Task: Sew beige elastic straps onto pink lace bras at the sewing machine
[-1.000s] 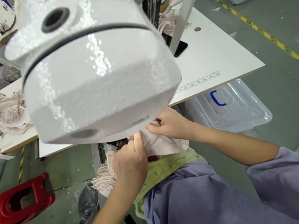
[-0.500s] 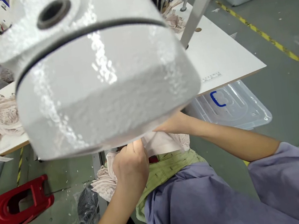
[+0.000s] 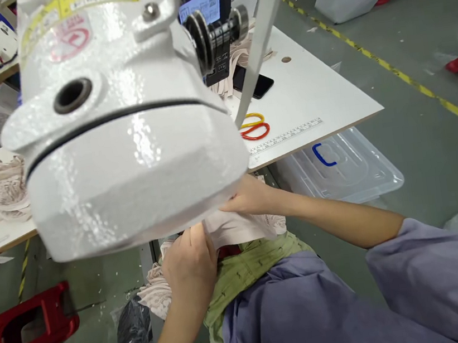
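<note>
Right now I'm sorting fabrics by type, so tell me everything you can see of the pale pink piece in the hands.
The pale pink fabric looks thin and soft, with lace showing at its right edge and in a bunch hanging at the left. It lies crumpled under the white sewing machine head, which hides its upper part. The left hand grips it; the right hand presses on it. Green cloth lies beneath.

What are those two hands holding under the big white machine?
Both hold a pale pink fabric piece: left hand grips its left edge, right hand pinches its upper edge.

A ruler scale [image 3: 287, 134] with unreadably small numbers runs along the white table [image 3: 329, 96] edge.
</note>
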Demonstrator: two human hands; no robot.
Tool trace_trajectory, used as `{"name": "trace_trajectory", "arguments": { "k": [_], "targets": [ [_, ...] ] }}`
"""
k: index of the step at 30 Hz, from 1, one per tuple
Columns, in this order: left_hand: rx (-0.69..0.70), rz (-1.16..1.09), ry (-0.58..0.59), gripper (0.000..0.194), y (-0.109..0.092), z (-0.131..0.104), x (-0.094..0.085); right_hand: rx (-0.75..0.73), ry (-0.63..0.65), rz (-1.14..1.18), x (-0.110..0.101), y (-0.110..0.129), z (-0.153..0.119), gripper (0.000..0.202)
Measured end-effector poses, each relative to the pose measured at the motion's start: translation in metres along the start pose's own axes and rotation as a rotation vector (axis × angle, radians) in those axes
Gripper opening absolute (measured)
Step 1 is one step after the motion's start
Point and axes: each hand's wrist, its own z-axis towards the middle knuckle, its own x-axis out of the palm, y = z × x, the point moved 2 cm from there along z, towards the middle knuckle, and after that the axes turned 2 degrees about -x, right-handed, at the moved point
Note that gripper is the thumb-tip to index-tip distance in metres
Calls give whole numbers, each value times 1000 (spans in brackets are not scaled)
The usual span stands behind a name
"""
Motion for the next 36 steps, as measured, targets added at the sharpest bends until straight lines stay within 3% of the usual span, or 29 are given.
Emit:
{"name": "trace_trajectory", "arguments": {
  "k": [6,10,15,17,20,24,27,31,33,36],
  "targets": [
    [-21,-148,-26,27,3,-3,6,42,-25,-17,-3,-4,-6,34],
    [-149,-198,-34,25,7,-5,7,25,-31,-50,1,-5,-11,34],
    [-318,-421,-15,25,10,-7,1,61,-81,-33,3,-13,-22,41],
    [-371,-543,41,29,13,-6,-3,79,-64,-76,3,-17,-26,42],
    [-421,-715,198,33,19,-2,-7,105,19,-171,0,-14,-35,27],
    [-335,-938,502,35,22,-3,-6,131,209,-58,5,11,-61,31],
    [-278,-1202,629,36,21,-14,-6,171,336,216,23,33,-82,36],
    [-437,-1216,530,35,39,-33,-21,305,379,614,69,36,-87,38],
    [-455,-1110,548,34,52,-41,-30,430,346,858,97,28,-81,53],
    [-434,-931,586,31,66,-49,-28,652,144,1089,131,9,-72,42]
  ]
}}
